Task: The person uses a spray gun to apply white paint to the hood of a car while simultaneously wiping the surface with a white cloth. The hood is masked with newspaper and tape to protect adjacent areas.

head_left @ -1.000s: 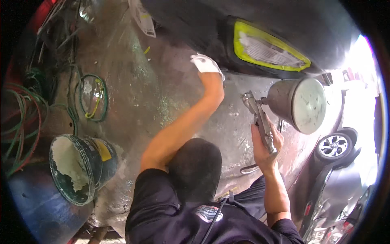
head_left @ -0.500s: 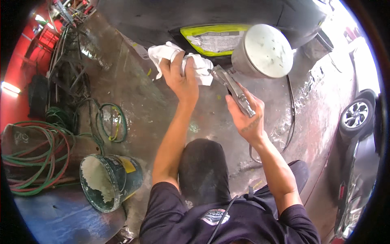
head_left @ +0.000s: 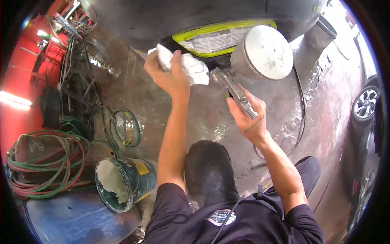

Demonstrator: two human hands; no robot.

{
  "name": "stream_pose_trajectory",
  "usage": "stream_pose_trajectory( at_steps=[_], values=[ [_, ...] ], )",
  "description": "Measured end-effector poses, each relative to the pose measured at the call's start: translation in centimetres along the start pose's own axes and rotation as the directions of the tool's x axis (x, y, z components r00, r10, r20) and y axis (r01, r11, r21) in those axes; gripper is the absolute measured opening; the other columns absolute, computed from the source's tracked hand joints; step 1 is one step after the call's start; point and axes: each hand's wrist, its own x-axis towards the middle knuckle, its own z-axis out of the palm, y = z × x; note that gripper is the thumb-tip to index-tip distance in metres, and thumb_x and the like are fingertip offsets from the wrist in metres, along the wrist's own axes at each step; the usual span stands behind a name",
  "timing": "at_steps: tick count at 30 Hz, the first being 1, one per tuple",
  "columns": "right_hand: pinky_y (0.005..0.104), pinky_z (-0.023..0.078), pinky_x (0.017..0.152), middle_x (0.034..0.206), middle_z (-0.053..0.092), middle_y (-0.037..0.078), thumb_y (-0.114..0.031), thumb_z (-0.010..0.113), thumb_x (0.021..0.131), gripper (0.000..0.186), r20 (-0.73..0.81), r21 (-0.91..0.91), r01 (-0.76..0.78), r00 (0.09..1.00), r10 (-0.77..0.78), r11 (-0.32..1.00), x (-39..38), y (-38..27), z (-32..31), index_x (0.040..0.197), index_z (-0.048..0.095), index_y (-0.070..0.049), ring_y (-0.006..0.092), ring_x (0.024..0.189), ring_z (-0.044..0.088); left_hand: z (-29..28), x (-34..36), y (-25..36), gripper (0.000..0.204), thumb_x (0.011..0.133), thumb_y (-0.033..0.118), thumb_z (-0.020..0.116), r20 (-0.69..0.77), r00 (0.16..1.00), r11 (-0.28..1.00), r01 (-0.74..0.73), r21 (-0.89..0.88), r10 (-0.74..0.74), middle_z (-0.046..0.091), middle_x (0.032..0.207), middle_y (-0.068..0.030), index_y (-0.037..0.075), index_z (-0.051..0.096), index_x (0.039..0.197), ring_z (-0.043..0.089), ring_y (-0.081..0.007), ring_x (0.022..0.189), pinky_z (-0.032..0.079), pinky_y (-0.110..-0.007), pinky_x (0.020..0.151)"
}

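Observation:
A crumpled white cloth or paper wipe [head_left: 194, 69] is gripped in my left hand [head_left: 170, 77], its loose end close to the nozzle of a spray gun. My right hand [head_left: 250, 112] is closed round the handle of this metal spray gun [head_left: 231, 87], which carries a large round cup with a white lid [head_left: 270, 52] on its far side. Just beyond both hands stands a dark grey car body panel [head_left: 178, 18]. An opening in it is covered with printed paper and edged with bright yellow-green masking tape [head_left: 191, 49].
A hose [head_left: 302, 110] trails on the wet-looking floor at the right. Coiled red and green hoses [head_left: 44, 162] and a tipped, paint-crusted bucket [head_left: 128, 183] lie at the left, beside a blue panel [head_left: 77, 217]. A dark bin [head_left: 321, 34] and a parked car's wheel [head_left: 365, 103] are on the right.
My left hand has shifted slightly left and turned, with the cloth still in it. The spray gun stays almost in place in my right hand. The whole view has tilted a little.

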Motion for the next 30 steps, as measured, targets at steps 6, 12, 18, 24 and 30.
stream_pose_trajectory(
  at_steps=[6,12,18,24,30],
  values=[
    [0.0335,0.056,0.069,0.090,0.075,0.016,-0.005,0.074,0.092,0.041,0.030,0.027,0.031,0.999,-0.032,0.999,-0.1,0.3,-0.3,0.131,0.067,0.005,0.0204,0.072,0.072,-2.3,1.3,-0.9,0.043,0.082,-0.005,0.076,0.281,0.892,0.877,-0.421,0.230,0.354,0.063,0.119,-0.0160,0.003,0.074,0.124,0.067,-0.0280,0.105,0.054,-0.037,0.090],
    [0.0332,0.056,0.068,0.091,0.075,0.015,-0.005,0.074,0.093,0.042,0.036,0.035,0.017,0.999,-0.018,0.999,-0.1,0.4,-0.3,0.133,0.066,0.003,0.0176,0.071,0.071,-1.4,1.3,-2.2,0.040,0.083,-0.005,0.072,0.405,0.767,0.714,-0.627,0.312,0.497,0.060,0.116,-0.0208,0.003,0.075,0.122,0.065,-0.0404,0.109,0.056,-0.048,0.087],
    [0.0321,0.054,0.070,0.086,0.073,0.015,-0.009,0.074,0.093,0.038,0.010,0.056,-0.041,0.999,0.040,0.998,0.2,0.3,0.0,0.128,0.068,0.006,0.0182,0.073,0.069,-3.0,-0.7,-1.7,0.044,0.080,-0.004,0.070,0.585,0.688,0.678,-0.673,0.295,0.429,0.061,0.118,-0.0247,0.001,0.074,0.124,0.062,-0.0429,0.104,0.053,-0.048,0.085],
    [0.0329,0.055,0.070,0.090,0.074,0.015,-0.010,0.074,0.094,0.040,0.012,0.076,-0.092,0.996,0.091,0.993,0.0,1.5,1.4,0.130,0.067,0.005,0.0182,0.074,0.069,-4.9,-2.1,-2.1,0.049,0.077,-0.010,0.068,0.703,0.616,0.746,-0.640,0.183,0.356,0.065,0.118,-0.0169,0.004,0.072,0.124,0.066,-0.0399,0.105,0.056,-0.047,0.089],
    [0.0337,0.057,0.071,0.093,0.076,0.018,-0.010,0.074,0.093,0.042,0.034,0.048,-0.099,0.995,0.098,0.994,-0.4,1.6,0.7,0.131,0.066,0.006,0.0202,0.077,0.073,-4.8,2.2,0.7,0.046,0.075,-0.008,0.068,0.620,0.592,0.633,-0.750,0.190,0.515,0.065,0.130,-0.0168,0.003,0.073,0.120,0.067,-0.0384,0.110,0.058,-0.045,0.091]
  ],
)
